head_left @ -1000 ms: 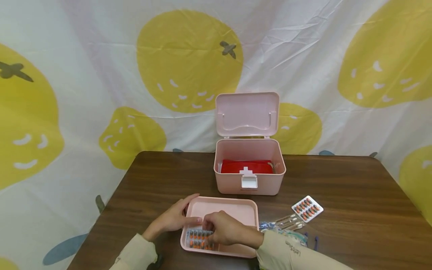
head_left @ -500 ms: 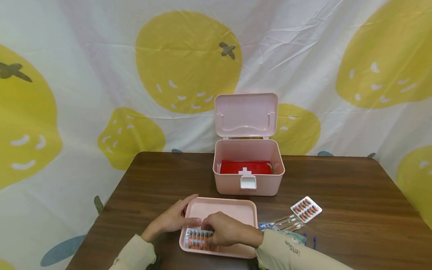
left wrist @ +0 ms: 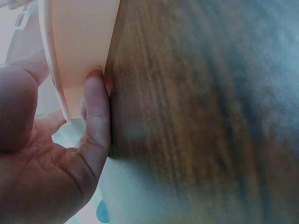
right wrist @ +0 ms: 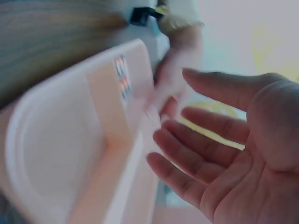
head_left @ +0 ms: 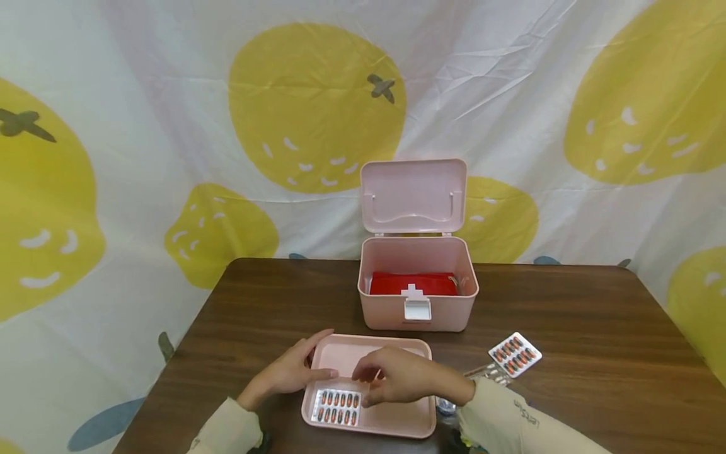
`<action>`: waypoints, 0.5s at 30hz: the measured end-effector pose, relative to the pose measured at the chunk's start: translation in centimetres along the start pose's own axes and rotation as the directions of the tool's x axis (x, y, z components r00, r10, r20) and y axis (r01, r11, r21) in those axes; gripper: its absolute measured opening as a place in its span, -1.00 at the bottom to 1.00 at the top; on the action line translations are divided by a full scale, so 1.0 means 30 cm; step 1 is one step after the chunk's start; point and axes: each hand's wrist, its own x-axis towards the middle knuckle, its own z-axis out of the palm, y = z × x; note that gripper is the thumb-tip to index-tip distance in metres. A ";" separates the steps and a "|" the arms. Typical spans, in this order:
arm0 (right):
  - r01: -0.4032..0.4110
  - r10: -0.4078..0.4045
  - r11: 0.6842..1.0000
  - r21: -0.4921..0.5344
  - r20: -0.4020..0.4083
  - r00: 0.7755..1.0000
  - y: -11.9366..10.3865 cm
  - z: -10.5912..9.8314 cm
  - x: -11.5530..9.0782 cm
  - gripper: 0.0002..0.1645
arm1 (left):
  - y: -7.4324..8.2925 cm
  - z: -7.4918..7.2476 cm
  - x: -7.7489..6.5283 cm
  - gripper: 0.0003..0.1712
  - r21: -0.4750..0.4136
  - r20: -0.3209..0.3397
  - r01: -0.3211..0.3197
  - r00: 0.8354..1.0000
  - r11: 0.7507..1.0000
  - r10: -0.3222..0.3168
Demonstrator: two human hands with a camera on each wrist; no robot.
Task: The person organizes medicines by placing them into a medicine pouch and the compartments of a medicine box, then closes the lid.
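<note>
My left hand grips the left side of a pink plastic tray. Its thumb lies over the rim, and the left wrist view shows a finger along the outside of the tray wall. A blister pack of orange and dark capsules lies flat in the tray's front left compartment. Just right of that pack, my right hand hovers over the tray with fingers loosely bent. The right wrist view shows nothing between the thumb and fingers of the right hand.
Behind the tray stands a pink box with its lid up and a red pouch inside. To the right lie a second capsule blister pack and cotton swabs. My right sleeve partly covers other small items.
The right hand has let go of the blister pack and moved up and to the right, uncovering it in the tray. The left hand keeps its hold on the tray.
</note>
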 end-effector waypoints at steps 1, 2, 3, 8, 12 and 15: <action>0.012 -0.012 1.000 0.009 -0.001 1.000 0.008 -0.018 -0.018 -0.64 | 0.000 0.000 -0.001 -0.01 0.001 0.001 0.003 1.000 1.000 -0.003; 0.019 -0.019 0.999 0.025 -0.001 1.000 0.016 -0.037 -0.037 -0.64 | 0.001 0.000 -0.002 -0.01 0.000 0.003 0.005 1.000 1.000 -0.005; 0.018 -0.018 0.999 0.049 -0.002 1.000 0.026 -0.057 -0.058 -0.64 | 0.001 0.000 -0.002 -0.01 -0.003 0.005 0.004 1.000 1.000 -0.004; 0.012 -0.011 0.982 0.187 -0.007 1.000 0.085 -0.164 -0.164 -0.63 | 0.006 -0.002 -0.005 -0.02 -0.003 0.005 -0.003 1.000 1.000 0.003; -0.042 0.042 0.963 0.267 0.006 0.999 0.133 -0.242 -0.255 -0.63 | 0.010 -0.004 -0.007 -0.02 -0.006 0.013 0.011 1.000 1.000 -0.011; -0.043 0.048 0.960 0.277 -0.009 0.999 0.180 -0.290 -0.316 -0.66 | 0.005 -0.004 -0.005 -0.01 -0.011 0.013 0.019 1.000 1.000 -0.019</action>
